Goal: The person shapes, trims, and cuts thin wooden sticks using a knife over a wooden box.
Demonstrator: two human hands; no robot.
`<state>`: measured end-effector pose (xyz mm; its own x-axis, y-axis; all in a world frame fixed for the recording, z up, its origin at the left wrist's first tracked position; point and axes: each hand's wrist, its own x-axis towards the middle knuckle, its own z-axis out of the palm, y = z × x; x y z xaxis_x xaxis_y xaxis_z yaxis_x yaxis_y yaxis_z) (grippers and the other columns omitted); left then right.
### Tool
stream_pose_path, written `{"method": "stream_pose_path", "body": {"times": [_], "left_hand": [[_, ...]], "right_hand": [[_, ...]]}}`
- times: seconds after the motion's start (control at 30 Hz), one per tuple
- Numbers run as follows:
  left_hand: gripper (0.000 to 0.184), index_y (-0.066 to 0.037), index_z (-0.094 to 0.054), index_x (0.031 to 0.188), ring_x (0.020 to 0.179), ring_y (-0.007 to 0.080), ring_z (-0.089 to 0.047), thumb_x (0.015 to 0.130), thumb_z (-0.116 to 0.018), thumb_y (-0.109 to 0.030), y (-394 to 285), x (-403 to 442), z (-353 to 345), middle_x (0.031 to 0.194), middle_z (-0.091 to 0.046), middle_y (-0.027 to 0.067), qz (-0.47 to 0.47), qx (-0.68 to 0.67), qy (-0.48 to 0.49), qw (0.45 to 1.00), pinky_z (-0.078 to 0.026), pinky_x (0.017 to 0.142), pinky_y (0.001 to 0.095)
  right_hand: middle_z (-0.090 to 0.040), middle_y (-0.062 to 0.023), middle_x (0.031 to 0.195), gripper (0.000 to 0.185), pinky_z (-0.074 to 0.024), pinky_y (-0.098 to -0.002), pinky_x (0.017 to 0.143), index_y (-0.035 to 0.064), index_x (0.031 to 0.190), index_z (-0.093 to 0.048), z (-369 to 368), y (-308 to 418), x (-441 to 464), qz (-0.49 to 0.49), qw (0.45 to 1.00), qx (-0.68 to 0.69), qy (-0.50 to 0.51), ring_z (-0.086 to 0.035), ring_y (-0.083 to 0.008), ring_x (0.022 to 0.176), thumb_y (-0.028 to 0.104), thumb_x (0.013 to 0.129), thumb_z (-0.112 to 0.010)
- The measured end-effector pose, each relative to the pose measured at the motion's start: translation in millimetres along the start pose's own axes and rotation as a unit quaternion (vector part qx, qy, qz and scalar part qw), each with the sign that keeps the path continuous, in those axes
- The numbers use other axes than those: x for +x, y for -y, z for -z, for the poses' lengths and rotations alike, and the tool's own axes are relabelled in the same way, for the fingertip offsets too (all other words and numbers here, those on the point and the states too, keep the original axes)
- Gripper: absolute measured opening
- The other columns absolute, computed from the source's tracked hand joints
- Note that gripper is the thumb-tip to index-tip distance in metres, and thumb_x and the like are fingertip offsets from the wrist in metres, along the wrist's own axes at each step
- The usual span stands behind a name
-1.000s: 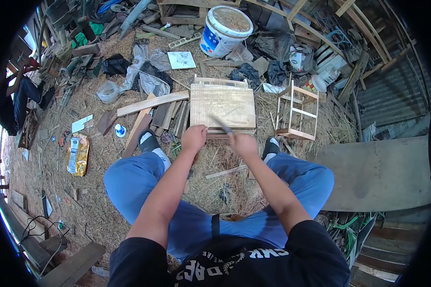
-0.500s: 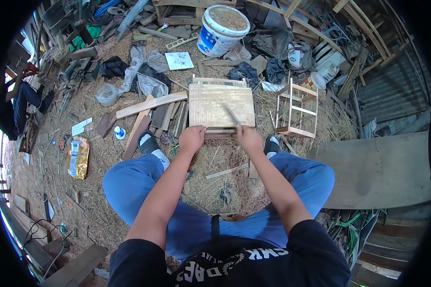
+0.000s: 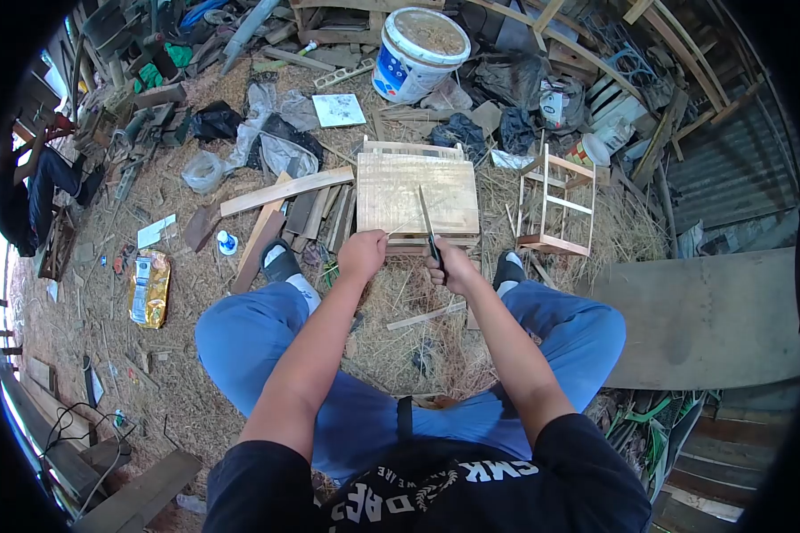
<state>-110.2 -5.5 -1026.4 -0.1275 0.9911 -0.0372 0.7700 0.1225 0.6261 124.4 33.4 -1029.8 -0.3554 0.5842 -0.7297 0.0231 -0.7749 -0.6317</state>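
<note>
Knife handle (image 3: 435, 252): partly hidden by the right hand (image 3: 456, 266).
Left hand (image 3: 363, 255): anything between its fingertips is too small to tell.
Person (image 3: 49, 178) on the left: cut off by the dark border.
Gold packet (image 3: 156, 286): print (all of it) unreadably small.

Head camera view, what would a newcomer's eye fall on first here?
Probably the long-bladed knife in the right hand, over the pale wooden stand at the centre, with the left hand by the stand's near edge. Next might come the big white-and-blue bucket beyond the stand, then the shiny gold packet on the littered ground at left.
</note>
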Motion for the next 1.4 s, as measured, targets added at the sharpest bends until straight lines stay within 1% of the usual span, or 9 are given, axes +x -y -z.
{"method": "stream_pose_path", "body": {"times": [0.2, 0.37, 0.53, 0.73, 0.87, 1.07, 1.2, 1.33, 1.4], "left_hand": [[0.021, -0.016, -0.075, 0.096, 0.085, 0.0383, -0.071, 0.096, -0.060, -0.030, 4, 2, -2, 0.091, -0.073, 0.0148, -0.006, 0.005, -0.006, 1.000, -0.057, 0.073, 0.0518], [0.021, -0.015, -0.074, 0.096, 0.085, 0.0378, -0.070, 0.097, -0.060, -0.031, 4, 3, -4, 0.090, -0.073, 0.0150, -0.007, 0.007, -0.001, 1.000, -0.056, 0.074, 0.0523], [0.021, -0.016, -0.075, 0.097, 0.084, 0.0376, -0.070, 0.097, -0.060, -0.031, 2, 1, -3, 0.090, -0.073, 0.0150, -0.001, -0.005, -0.007, 1.000, -0.057, 0.073, 0.0517], [0.022, -0.016, -0.076, 0.097, 0.084, 0.0384, -0.070, 0.097, -0.060, -0.031, 3, 1, -4, 0.090, -0.073, 0.0148, -0.010, -0.004, -0.013, 1.000, -0.057, 0.072, 0.0515], [0.022, -0.016, -0.076, 0.097, 0.084, 0.0385, -0.070, 0.097, -0.060, -0.031, 3, 1, -5, 0.091, -0.073, 0.0151, -0.007, 0.004, -0.009, 1.000, -0.057, 0.072, 0.0519], [0.023, -0.015, -0.075, 0.096, 0.084, 0.0390, -0.070, 0.097, -0.060, -0.032, 4, 0, -5, 0.090, -0.073, 0.0157, -0.012, -0.002, -0.016, 1.000, -0.057, 0.073, 0.0520], [0.024, -0.014, -0.074, 0.095, 0.084, 0.0390, -0.070, 0.098, -0.059, -0.032, 0, 1, -2, 0.089, -0.073, 0.0160, -0.011, 0.010, -0.006, 1.000, -0.057, 0.073, 0.0525], [0.024, -0.013, -0.074, 0.094, 0.082, 0.0405, -0.070, 0.097, -0.060, -0.032, 0, 2, -4, 0.087, -0.072, 0.0178, -0.023, 0.012, -0.009, 1.000, -0.056, 0.072, 0.0528], [0.023, -0.013, -0.074, 0.094, 0.080, 0.0419, -0.069, 0.096, -0.061, -0.031, 1, 3, -5, 0.087, -0.072, 0.0182, -0.028, 0.006, -0.012, 1.000, -0.056, 0.071, 0.0530]], "right_hand": [[-0.050, 0.0013, 0.074, 0.040, -0.0394, -0.0301, 0.054, 0.0078, 0.106, -0.059, -1, -15, -4, 0.048, 0.993, 0.074, 0.077, -0.045, -0.0136, 0.057, 0.043, 0.111, -0.040], [-0.048, 0.0014, 0.071, 0.037, -0.0384, -0.0306, 0.051, 0.0118, 0.097, -0.055, -5, -17, -8, 0.079, 0.995, 0.046, 0.036, -0.044, -0.0125, 0.054, 0.044, 0.110, -0.042], [-0.042, 0.0040, 0.062, 0.037, -0.0241, -0.0304, 0.038, 0.0181, 0.087, -0.047, 0, -14, -1, 0.021, 0.998, 0.055, 0.017, -0.029, -0.0095, 0.041, 0.046, 0.109, -0.040], [-0.040, 0.0054, 0.061, 0.038, -0.0211, -0.0282, 0.038, 0.0180, 0.086, -0.046, -7, -9, -8, 0.035, 0.999, -0.003, -0.034, -0.028, -0.0093, 0.041, 0.046, 0.110, -0.037], [-0.041, 0.0048, 0.063, 0.038, -0.0213, -0.0276, 0.038, 0.0167, 0.088, -0.048, 5, -9, -3, -0.002, 0.992, 0.110, 0.054, -0.029, -0.0089, 0.041, 0.046, 0.110, -0.036], [-0.042, 0.0035, 0.064, 0.039, -0.0220, -0.0268, 0.039, 0.0151, 0.102, -0.054, -4, -11, -9, 0.079, 0.995, 0.014, -0.057, -0.030, -0.0079, 0.043, 0.049, 0.110, -0.037], [-0.044, 0.0021, 0.064, 0.032, -0.0296, -0.0289, 0.039, 0.0112, 0.102, -0.055, -5, -21, 8, 0.180, 0.968, -0.135, -0.114, -0.036, -0.0096, 0.042, 0.040, 0.110, -0.046], [-0.047, 0.0009, 0.063, 0.029, -0.0347, -0.0299, 0.040, 0.0081, 0.095, -0.058, 3, -29, 25, 0.253, 0.939, -0.172, -0.157, -0.043, -0.0111, 0.044, 0.033, 0.108, -0.051], [-0.060, -0.0093, 0.070, 0.036, -0.0477, -0.0384, 0.059, 0.0019, 0.089, -0.061, 17, -28, 37, 0.240, 0.915, -0.237, -0.222, -0.059, -0.0192, 0.061, 0.033, 0.105, -0.053]]}}
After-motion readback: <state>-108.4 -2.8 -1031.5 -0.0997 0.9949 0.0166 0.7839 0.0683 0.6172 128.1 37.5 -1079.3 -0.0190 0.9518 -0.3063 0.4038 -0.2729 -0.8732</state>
